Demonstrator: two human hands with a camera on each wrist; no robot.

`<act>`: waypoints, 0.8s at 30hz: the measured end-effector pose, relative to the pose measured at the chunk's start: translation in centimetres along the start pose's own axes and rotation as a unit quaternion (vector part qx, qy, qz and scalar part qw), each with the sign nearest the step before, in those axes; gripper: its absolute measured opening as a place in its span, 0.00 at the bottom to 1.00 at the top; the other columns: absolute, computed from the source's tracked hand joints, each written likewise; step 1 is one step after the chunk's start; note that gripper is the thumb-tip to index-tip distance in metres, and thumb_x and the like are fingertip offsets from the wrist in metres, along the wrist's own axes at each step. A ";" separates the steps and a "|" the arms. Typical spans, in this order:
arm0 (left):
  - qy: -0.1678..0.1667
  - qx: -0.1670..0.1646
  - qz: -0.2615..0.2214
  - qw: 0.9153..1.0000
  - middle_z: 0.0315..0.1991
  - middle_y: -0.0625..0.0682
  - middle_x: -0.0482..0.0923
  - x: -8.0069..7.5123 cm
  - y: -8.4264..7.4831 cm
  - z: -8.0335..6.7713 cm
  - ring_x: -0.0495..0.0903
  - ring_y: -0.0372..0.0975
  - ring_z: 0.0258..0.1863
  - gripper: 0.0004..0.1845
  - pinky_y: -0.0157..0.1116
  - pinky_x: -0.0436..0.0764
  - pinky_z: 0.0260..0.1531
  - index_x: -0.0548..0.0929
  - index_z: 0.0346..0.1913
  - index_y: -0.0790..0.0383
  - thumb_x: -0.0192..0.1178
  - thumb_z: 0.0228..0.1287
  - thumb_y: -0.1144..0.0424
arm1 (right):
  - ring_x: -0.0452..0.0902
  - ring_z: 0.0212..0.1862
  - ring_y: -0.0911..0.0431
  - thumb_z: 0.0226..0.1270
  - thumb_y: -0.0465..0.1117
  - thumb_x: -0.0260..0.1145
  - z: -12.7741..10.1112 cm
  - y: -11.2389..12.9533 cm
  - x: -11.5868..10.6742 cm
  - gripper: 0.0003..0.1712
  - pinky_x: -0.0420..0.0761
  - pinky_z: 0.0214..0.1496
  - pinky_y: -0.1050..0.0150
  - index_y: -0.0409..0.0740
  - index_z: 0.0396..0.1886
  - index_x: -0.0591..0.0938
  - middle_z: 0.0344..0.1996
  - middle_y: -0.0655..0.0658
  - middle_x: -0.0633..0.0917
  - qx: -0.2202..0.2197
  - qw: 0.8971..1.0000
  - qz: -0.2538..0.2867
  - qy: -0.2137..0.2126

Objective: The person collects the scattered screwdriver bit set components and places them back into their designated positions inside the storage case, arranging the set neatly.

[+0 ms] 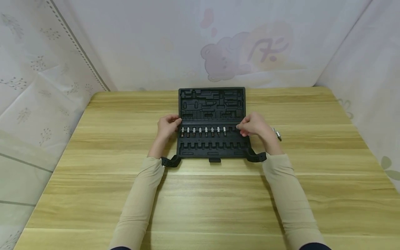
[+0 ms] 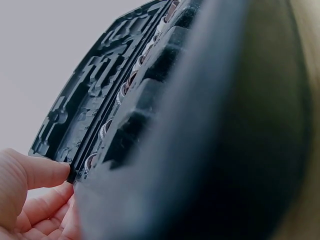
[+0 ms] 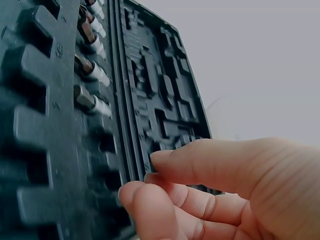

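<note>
Black tool case (image 1: 211,104), open flat mid-table, bit sockets (image 1: 203,131) seated in one row. Left hand (image 1: 167,125) pinches case's left edge; right hand (image 1: 254,125), fingers curled, touches the row's empty right end. Advice: keep case steadied; press squarely.

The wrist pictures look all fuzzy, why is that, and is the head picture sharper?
In the left wrist view the tool case fills the lens too close, so its near edge is a dark blur. In the right wrist view the right hand is soft and the bits slightly fuzzy. The head view is sharp and evenly lit, with soft shadows under the sleeves.
</note>
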State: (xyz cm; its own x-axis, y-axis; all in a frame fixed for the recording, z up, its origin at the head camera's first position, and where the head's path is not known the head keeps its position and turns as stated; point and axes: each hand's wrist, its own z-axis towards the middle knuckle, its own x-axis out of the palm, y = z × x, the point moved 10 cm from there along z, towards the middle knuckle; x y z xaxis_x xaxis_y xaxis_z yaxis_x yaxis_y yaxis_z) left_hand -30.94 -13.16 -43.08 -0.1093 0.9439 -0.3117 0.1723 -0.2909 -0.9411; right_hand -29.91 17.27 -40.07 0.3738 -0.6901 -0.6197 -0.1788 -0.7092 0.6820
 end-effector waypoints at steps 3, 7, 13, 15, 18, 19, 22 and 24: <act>0.000 -0.001 0.001 1.000 0.42 0.62 0.80 0.0 0.0 0.1 0.74 0.37 0.28 0.14 0.28 0.76 0.26 0.81 0.50 0.70 0.59 0.64 0.66 | 0.77 0.19 0.62 0.64 0.35 0.61 -0.3 -0.3 -0.5 0.13 0.81 0.27 0.65 0.24 0.36 0.81 0.16 0.49 0.81 -0.010 1.000 0.002 -0.005; 0.002 0.000 0.002 1.000 0.42 0.62 0.80 0.0 0.0 0.1 0.74 0.37 0.28 0.14 0.28 0.76 0.26 0.81 0.50 0.70 0.58 0.64 0.66 | 0.79 0.20 0.59 0.64 0.34 0.61 -0.9 -0.7 -1.1 0.13 0.82 0.29 0.62 0.23 0.38 0.80 0.17 0.48 0.82 -0.023 1.000 0.016 -0.010; 0.004 0.002 -0.003 1.000 0.42 0.62 0.80 0.1 0.0 0.1 0.74 0.37 0.27 0.14 0.27 0.75 0.25 0.81 0.50 0.71 0.58 0.64 0.66 | 0.79 0.23 0.58 0.64 0.35 0.61 -1.7 -1.8 -2.2 0.14 0.82 0.31 0.62 0.24 0.39 0.79 0.20 0.47 0.83 -0.020 0.999 0.017 -0.019; 0.003 0.002 -0.002 1.000 0.42 0.62 0.80 0.0 0.0 0.1 0.74 0.36 0.27 0.14 0.27 0.75 0.25 0.81 0.50 0.71 0.58 0.64 0.66 | 0.79 0.23 0.59 0.64 0.35 0.61 -1.9 -2.1 -2.5 0.13 0.82 0.31 0.62 0.24 0.38 0.79 0.20 0.47 0.83 -0.018 0.999 0.020 -0.023; 0.002 0.002 0.003 1.000 0.42 0.62 0.80 0.0 0.0 0.2 0.74 0.37 0.27 0.14 0.27 0.75 0.25 0.81 0.50 0.71 0.59 0.64 0.66 | 0.80 0.24 0.58 0.64 0.35 0.61 -2.2 -2.7 -3.1 0.13 0.82 0.31 0.62 0.24 0.39 0.78 0.21 0.46 0.83 -0.015 0.999 0.022 -0.029; 0.002 0.002 0.003 1.000 0.42 0.62 0.80 -0.1 0.0 0.1 0.75 0.37 0.28 0.14 0.27 0.75 0.26 0.81 0.50 0.71 0.59 0.64 0.66 | 0.80 0.24 0.57 0.64 0.35 0.61 -2.3 -2.9 -3.3 0.13 0.82 0.31 0.62 0.24 0.39 0.78 0.21 0.46 0.83 -0.015 0.999 0.021 -0.031; 0.001 0.000 0.005 1.000 0.43 0.62 0.80 -0.1 0.1 0.2 0.75 0.37 0.28 0.14 0.27 0.75 0.26 0.81 0.50 0.70 0.58 0.64 0.66 | 0.80 0.25 0.55 0.65 0.36 0.61 -2.7 -3.5 -3.9 0.14 0.81 0.30 0.61 0.25 0.40 0.78 0.23 0.45 0.83 -0.009 0.999 0.011 -0.034; 0.001 -0.002 0.002 1.000 0.43 0.62 0.80 0.0 0.1 0.2 0.75 0.38 0.28 0.14 0.27 0.75 0.26 0.81 0.50 0.71 0.59 0.64 0.66 | 0.79 0.25 0.54 0.65 0.38 0.60 -2.9 -4.0 -4.4 0.15 0.79 0.27 0.61 0.26 0.41 0.78 0.23 0.44 0.83 -0.003 0.999 0.003 -0.037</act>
State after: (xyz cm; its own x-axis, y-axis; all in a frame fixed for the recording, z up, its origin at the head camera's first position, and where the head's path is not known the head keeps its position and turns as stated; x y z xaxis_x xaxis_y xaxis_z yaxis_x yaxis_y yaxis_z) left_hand -31.11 -13.25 -43.19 -0.1064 0.9431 -0.3150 0.1758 -0.2940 -0.9395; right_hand -28.22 23.57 -38.99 0.3035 -0.7037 -0.6424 -0.1763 -0.7041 0.6879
